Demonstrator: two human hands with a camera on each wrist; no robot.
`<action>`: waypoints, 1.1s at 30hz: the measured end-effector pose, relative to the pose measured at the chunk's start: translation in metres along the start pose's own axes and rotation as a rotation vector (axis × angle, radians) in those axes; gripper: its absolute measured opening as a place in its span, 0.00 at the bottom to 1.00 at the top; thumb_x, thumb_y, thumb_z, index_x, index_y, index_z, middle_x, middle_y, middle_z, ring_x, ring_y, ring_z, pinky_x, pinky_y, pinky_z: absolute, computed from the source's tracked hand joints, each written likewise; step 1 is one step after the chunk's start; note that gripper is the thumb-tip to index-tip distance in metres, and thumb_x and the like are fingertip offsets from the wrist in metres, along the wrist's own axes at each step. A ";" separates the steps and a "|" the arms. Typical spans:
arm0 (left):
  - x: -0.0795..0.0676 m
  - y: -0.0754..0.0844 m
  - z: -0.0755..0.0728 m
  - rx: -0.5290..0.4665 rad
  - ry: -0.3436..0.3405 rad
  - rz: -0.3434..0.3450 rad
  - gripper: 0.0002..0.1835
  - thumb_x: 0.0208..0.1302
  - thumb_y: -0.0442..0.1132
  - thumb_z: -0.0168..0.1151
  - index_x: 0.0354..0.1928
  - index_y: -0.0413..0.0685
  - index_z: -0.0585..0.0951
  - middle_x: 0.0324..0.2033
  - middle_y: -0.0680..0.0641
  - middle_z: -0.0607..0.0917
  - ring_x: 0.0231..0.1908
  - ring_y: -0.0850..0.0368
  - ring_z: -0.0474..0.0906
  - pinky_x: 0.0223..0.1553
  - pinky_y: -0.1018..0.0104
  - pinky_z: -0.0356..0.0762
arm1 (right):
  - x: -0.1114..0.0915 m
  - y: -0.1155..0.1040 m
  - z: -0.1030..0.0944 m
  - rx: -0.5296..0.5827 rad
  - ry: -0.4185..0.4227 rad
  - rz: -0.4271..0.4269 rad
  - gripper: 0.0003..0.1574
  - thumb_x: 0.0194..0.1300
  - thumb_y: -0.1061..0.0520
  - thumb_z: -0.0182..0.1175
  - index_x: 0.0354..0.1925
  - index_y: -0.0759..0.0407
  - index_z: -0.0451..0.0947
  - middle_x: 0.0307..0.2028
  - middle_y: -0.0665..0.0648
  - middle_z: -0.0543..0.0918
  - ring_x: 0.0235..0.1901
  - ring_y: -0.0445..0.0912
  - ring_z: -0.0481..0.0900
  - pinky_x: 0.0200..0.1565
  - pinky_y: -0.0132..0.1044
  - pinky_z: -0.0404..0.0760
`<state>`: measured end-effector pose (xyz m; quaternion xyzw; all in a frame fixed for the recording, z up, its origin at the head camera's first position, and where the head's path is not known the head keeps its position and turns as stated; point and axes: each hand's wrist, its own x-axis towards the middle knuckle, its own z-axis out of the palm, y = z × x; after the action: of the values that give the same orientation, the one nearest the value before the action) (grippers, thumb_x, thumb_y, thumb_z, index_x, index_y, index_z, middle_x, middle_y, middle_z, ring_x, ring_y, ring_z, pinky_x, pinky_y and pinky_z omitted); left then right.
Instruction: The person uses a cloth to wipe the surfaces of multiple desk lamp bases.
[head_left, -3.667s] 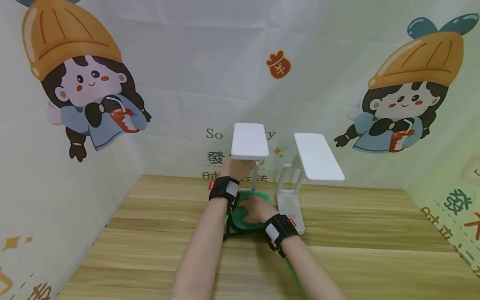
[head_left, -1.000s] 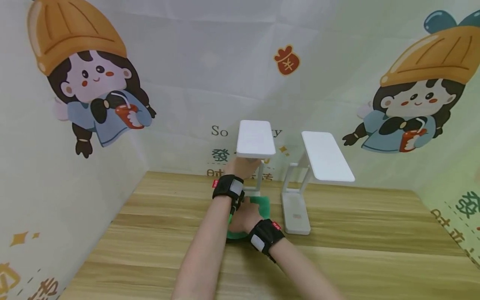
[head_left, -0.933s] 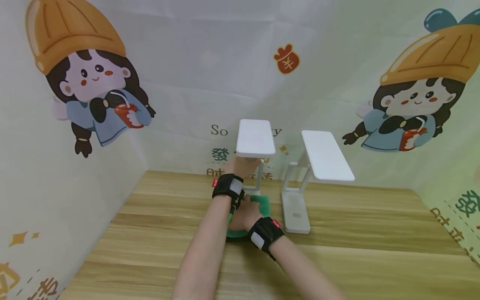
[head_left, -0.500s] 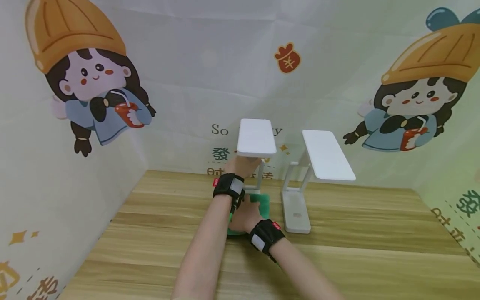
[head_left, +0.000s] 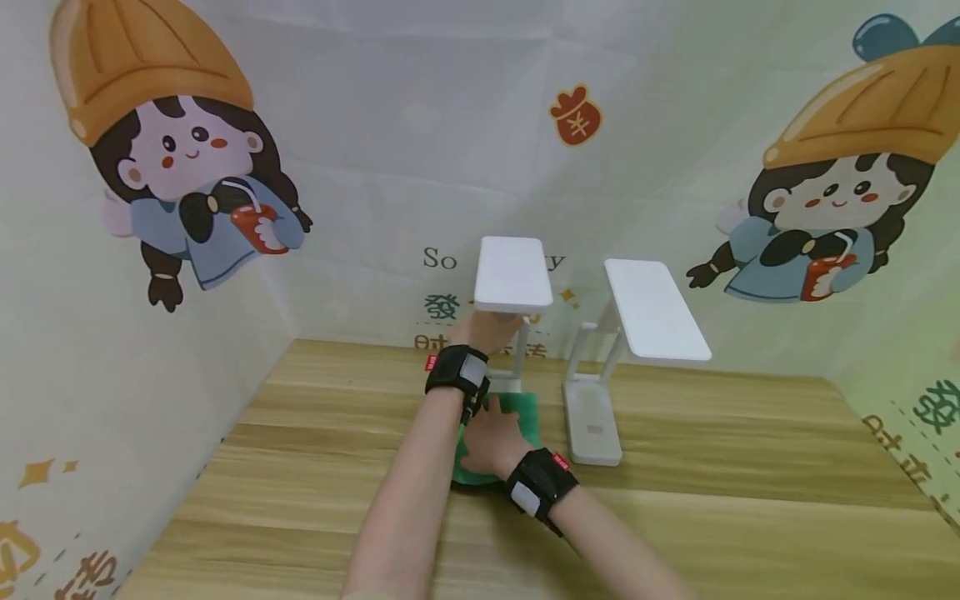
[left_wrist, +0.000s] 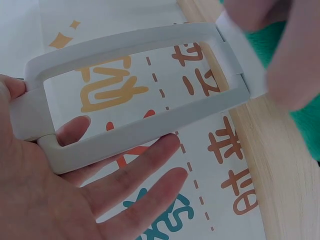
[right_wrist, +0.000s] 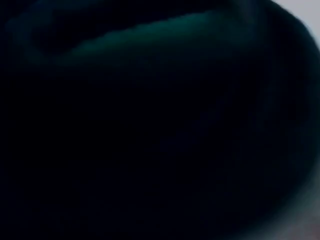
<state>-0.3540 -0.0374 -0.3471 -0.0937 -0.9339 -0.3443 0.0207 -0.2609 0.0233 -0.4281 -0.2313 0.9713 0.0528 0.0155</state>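
A white folding phone stand [head_left: 513,273] stands near the back wall. My left hand [head_left: 483,330] grips it beneath its top plate; in the left wrist view, the thumb and fingers of that hand [left_wrist: 50,185] lie about the hinge end of the stand's frame [left_wrist: 165,117]. My right hand [head_left: 495,440] rests on a green cloth [head_left: 527,414] in front of the stand's upright, fingers spread. The cloth covers the stand's base. Fuzzy green cloth [left_wrist: 267,42] also shows at the left wrist view's edge. The right wrist view is almost black, with a dim green strip.
A second white phone stand [head_left: 592,425] stands close by on the right, its plate tilted above the wooden table [head_left: 750,467]. Printed fabric [head_left: 405,167] hangs behind and on both sides.
The right hand and cloth have moved around over the base; just now the hand slides slightly toward the person and its fingers spread more. The left hand keeps its hold. The second stand stays put.
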 end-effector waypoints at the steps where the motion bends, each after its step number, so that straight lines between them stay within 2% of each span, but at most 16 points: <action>1: 0.001 0.000 0.000 0.002 -0.002 -0.005 0.27 0.68 0.57 0.51 0.61 0.47 0.71 0.40 0.42 0.85 0.23 0.54 0.74 0.22 0.63 0.67 | -0.004 0.001 0.001 0.005 0.039 -0.008 0.21 0.60 0.42 0.63 0.39 0.57 0.85 0.57 0.65 0.75 0.58 0.63 0.69 0.41 0.56 0.79; 4: 0.003 -0.001 0.001 0.009 -0.015 -0.021 0.27 0.68 0.58 0.50 0.60 0.47 0.72 0.39 0.43 0.85 0.25 0.53 0.75 0.24 0.62 0.68 | -0.016 0.002 0.003 0.002 0.141 0.003 0.28 0.55 0.46 0.69 0.52 0.55 0.79 0.55 0.67 0.73 0.50 0.62 0.74 0.34 0.50 0.81; 6: 0.004 -0.001 0.000 0.008 -0.028 -0.025 0.27 0.68 0.59 0.49 0.58 0.47 0.73 0.37 0.43 0.84 0.23 0.54 0.73 0.23 0.63 0.67 | -0.022 0.001 0.003 -0.025 0.193 0.038 0.31 0.53 0.50 0.70 0.55 0.55 0.76 0.50 0.68 0.75 0.44 0.60 0.76 0.28 0.45 0.81; 8: 0.005 -0.001 0.001 -0.002 -0.033 -0.014 0.27 0.68 0.58 0.49 0.58 0.46 0.73 0.36 0.43 0.84 0.21 0.55 0.70 0.22 0.63 0.65 | -0.025 -0.002 0.003 -0.066 0.218 0.075 0.31 0.53 0.52 0.70 0.55 0.55 0.75 0.45 0.68 0.76 0.38 0.59 0.76 0.22 0.43 0.79; 10: 0.006 -0.001 0.001 -0.017 -0.034 0.004 0.26 0.69 0.56 0.49 0.58 0.45 0.71 0.39 0.42 0.83 0.20 0.55 0.69 0.21 0.64 0.65 | -0.024 -0.007 0.001 -0.110 0.210 0.098 0.29 0.54 0.54 0.68 0.56 0.55 0.75 0.41 0.67 0.76 0.35 0.57 0.76 0.20 0.43 0.78; 13: 0.006 -0.001 0.001 -0.027 -0.027 0.030 0.26 0.69 0.55 0.49 0.60 0.46 0.70 0.45 0.41 0.82 0.24 0.54 0.71 0.24 0.63 0.67 | -0.020 -0.009 0.001 -0.104 0.181 0.036 0.21 0.56 0.55 0.67 0.50 0.55 0.80 0.45 0.65 0.78 0.39 0.58 0.76 0.22 0.44 0.79; 14: 0.006 -0.001 0.000 -0.028 -0.027 0.033 0.26 0.69 0.55 0.49 0.60 0.46 0.69 0.45 0.40 0.82 0.24 0.53 0.71 0.24 0.62 0.67 | -0.019 -0.009 0.002 -0.090 0.176 0.011 0.19 0.57 0.56 0.67 0.48 0.55 0.81 0.46 0.65 0.78 0.41 0.59 0.76 0.24 0.44 0.80; 17: 0.004 -0.001 0.000 -0.035 -0.012 0.036 0.26 0.69 0.54 0.50 0.61 0.46 0.70 0.44 0.41 0.83 0.24 0.54 0.72 0.24 0.63 0.67 | -0.020 -0.006 0.003 -0.061 0.171 0.000 0.20 0.56 0.56 0.68 0.48 0.55 0.80 0.49 0.65 0.77 0.43 0.60 0.76 0.27 0.43 0.80; 20: 0.003 -0.001 0.000 -0.045 -0.015 0.032 0.25 0.69 0.54 0.51 0.59 0.45 0.71 0.37 0.39 0.83 0.18 0.55 0.67 0.20 0.64 0.64 | -0.023 -0.006 0.004 -0.090 0.174 0.113 0.29 0.53 0.52 0.70 0.53 0.53 0.75 0.44 0.67 0.77 0.37 0.60 0.78 0.25 0.42 0.80; 22: 0.003 -0.001 0.001 -0.050 -0.014 0.033 0.25 0.68 0.53 0.51 0.60 0.45 0.70 0.39 0.40 0.83 0.19 0.55 0.68 0.19 0.64 0.64 | -0.024 -0.006 0.004 -0.116 0.172 0.143 0.31 0.53 0.52 0.70 0.55 0.52 0.74 0.42 0.67 0.77 0.34 0.59 0.77 0.23 0.42 0.79; 24: 0.003 -0.001 0.001 -0.040 -0.011 0.014 0.26 0.68 0.54 0.51 0.60 0.45 0.70 0.40 0.39 0.83 0.20 0.54 0.70 0.20 0.63 0.65 | -0.022 -0.004 0.006 -0.117 0.181 0.105 0.30 0.54 0.53 0.70 0.55 0.53 0.75 0.44 0.67 0.77 0.36 0.60 0.78 0.24 0.42 0.80; 26: 0.003 -0.001 0.000 -0.029 0.007 -0.004 0.27 0.68 0.55 0.52 0.61 0.45 0.70 0.44 0.40 0.83 0.25 0.52 0.74 0.23 0.62 0.67 | -0.020 -0.001 0.007 -0.101 0.183 0.032 0.29 0.55 0.54 0.69 0.56 0.53 0.75 0.48 0.66 0.76 0.41 0.61 0.77 0.26 0.42 0.80; 28: 0.004 -0.002 0.001 -0.023 0.024 -0.016 0.28 0.67 0.55 0.52 0.61 0.45 0.71 0.47 0.40 0.83 0.30 0.50 0.76 0.25 0.61 0.69 | -0.019 0.002 0.007 -0.080 0.176 -0.004 0.31 0.54 0.54 0.70 0.57 0.51 0.75 0.53 0.63 0.75 0.45 0.60 0.76 0.29 0.42 0.81; 30: 0.005 -0.002 0.002 -0.035 0.026 0.000 0.29 0.66 0.56 0.52 0.62 0.45 0.70 0.50 0.40 0.81 0.32 0.49 0.77 0.27 0.60 0.69 | -0.020 0.006 0.007 -0.064 0.161 0.023 0.32 0.52 0.54 0.71 0.56 0.49 0.75 0.54 0.63 0.74 0.45 0.60 0.76 0.29 0.43 0.80; 33: 0.006 -0.005 0.001 -0.045 0.012 0.030 0.28 0.67 0.55 0.52 0.61 0.43 0.70 0.46 0.39 0.82 0.29 0.50 0.76 0.25 0.62 0.69 | -0.020 0.006 0.004 -0.071 0.149 0.099 0.31 0.52 0.54 0.71 0.55 0.49 0.75 0.49 0.64 0.76 0.38 0.59 0.77 0.27 0.43 0.79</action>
<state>-0.3605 -0.0401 -0.3503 -0.1061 -0.9243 -0.3654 0.0295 -0.2456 0.0376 -0.4309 -0.1868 0.9775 0.0706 -0.0677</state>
